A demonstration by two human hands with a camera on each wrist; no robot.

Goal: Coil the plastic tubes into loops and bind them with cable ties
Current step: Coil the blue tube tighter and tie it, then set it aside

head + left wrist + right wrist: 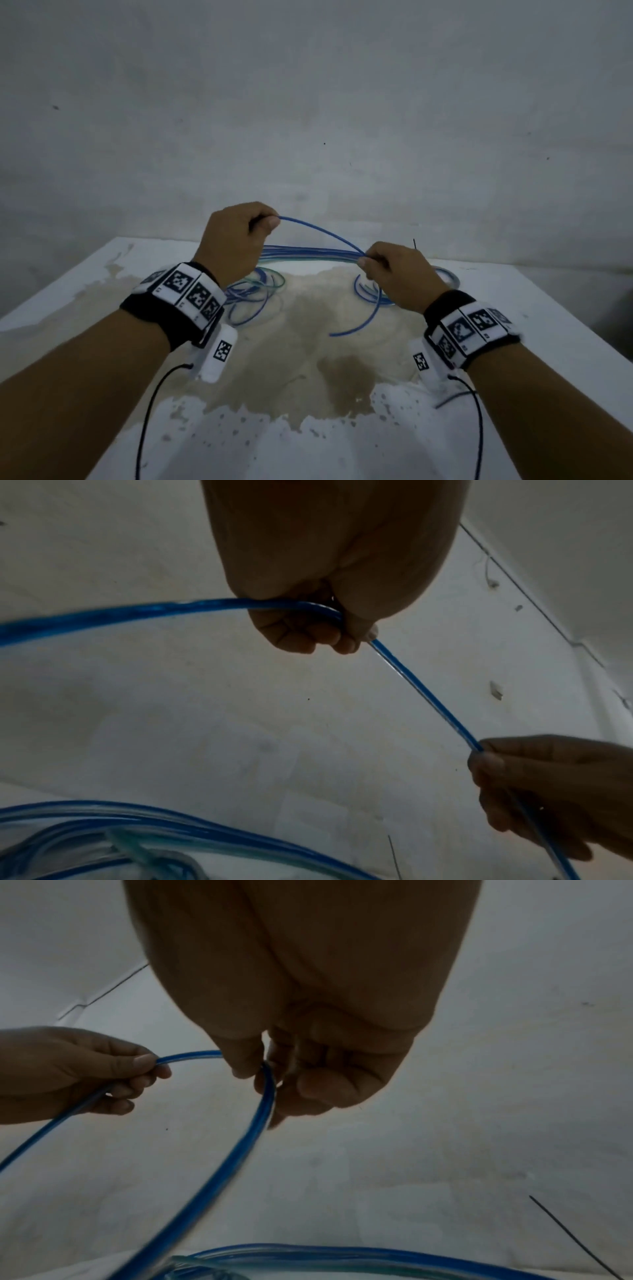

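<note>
Both hands hold one blue tube above the table.

I see my left hand curled tight round the tube, thumb pinching it; my right hand pinches the same tube lower, fingers curled. The tube arcs between them, above a bundle of tubes near the table's far edge.

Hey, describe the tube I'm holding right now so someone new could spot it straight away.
On the stained white table, blue tubes lie bundled. Above them the blue tube arches alone between left hand and right hand, the only one lifted.
</note>
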